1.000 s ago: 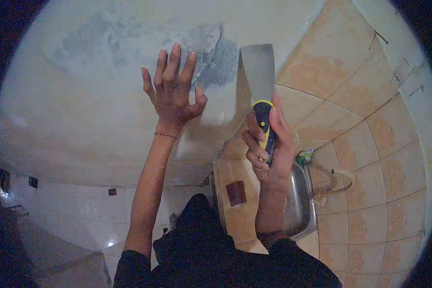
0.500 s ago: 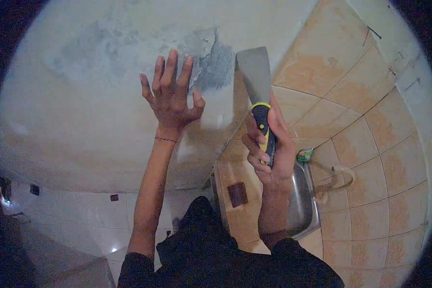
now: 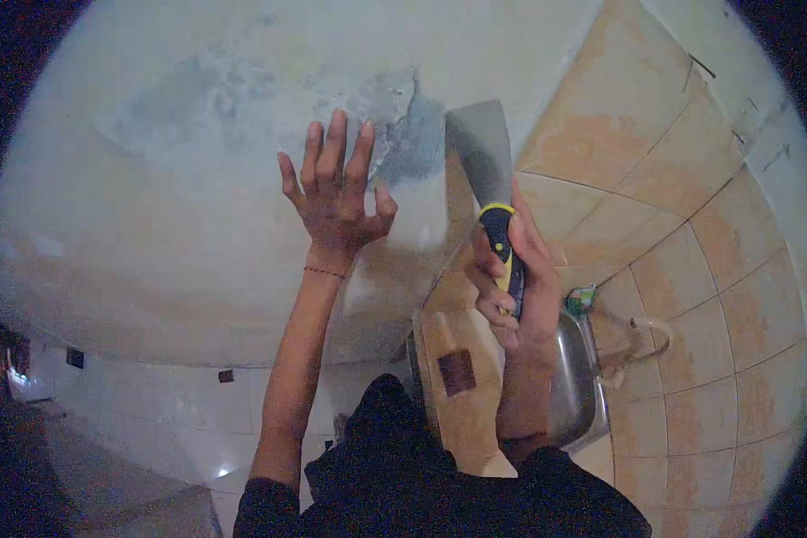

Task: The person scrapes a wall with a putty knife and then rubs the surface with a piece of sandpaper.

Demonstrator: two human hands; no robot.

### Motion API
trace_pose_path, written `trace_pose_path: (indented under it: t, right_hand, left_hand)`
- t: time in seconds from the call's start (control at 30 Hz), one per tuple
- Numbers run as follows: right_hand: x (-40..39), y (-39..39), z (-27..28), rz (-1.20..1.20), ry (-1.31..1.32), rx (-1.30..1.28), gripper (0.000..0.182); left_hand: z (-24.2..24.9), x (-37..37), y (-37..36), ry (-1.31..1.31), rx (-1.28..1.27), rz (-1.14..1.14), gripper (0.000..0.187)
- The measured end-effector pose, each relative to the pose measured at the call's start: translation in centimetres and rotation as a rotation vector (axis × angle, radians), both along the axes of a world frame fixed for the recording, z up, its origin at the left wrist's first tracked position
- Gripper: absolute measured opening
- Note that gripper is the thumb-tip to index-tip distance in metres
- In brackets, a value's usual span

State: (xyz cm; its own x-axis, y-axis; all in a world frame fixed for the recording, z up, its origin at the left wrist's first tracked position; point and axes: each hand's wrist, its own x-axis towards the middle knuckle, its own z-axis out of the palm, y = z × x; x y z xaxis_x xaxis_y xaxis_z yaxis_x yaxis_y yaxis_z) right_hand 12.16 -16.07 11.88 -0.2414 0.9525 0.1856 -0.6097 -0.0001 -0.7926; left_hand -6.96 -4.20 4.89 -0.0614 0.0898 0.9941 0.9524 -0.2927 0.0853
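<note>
My right hand [image 3: 524,278] is closed around the black and yellow handle of a putty knife [image 3: 481,148], its wide metal blade pointing up. The blade stands beside the right edge of a rough grey patch [image 3: 417,143], where the paint has come off the pale wall [image 3: 197,233]. My left hand [image 3: 339,193] lies spread on the wall just left of that patch, fingers apart and holding nothing. A thin cord bracelet circles the left wrist.
Below my right arm is a steel sink [image 3: 574,386] with a pale tap [image 3: 650,332] and a small green packet [image 3: 581,298]. Beige tiles [image 3: 681,359] cover the wall at right, where nails [image 3: 703,67] stick out. A dark brown square [image 3: 457,371] shows on the counter.
The whole view has shifted slightly, so both hands and the wall appear a little lower and to the right. The hold on the putty knife and the spread left hand look the same.
</note>
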Motion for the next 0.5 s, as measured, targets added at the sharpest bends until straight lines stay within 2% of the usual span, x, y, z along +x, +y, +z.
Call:
trace_pose_path:
  t: [0.13, 0.23, 0.33, 0.5]
  right_hand:
    - [-0.7, -0.3, 0.6, -0.057, -0.062, -0.023, 0.057]
    - [0.5, 0.1, -0.6, -0.018, 0.067, 0.001, 0.059]
    - [-0.7, 0.1, -0.6, -0.129, -0.012, 0.029, 0.059]
    - [-0.1, 0.1, -1.1, -0.097, -0.025, 0.017, 0.059]
  left_hand:
    - [-0.3, 0.0, 0.0, -0.001, -0.023, -0.009, 0.059]
    - [0.0, -0.2, 0.0, 0.02, -0.015, 0.003, 0.058]
    - [0.0, 0.0, 0.1, 0.003, -0.01, 0.002, 0.057]
    - [-0.2, -0.2, 0.1, 0.019, -0.007, 0.014, 0.057]
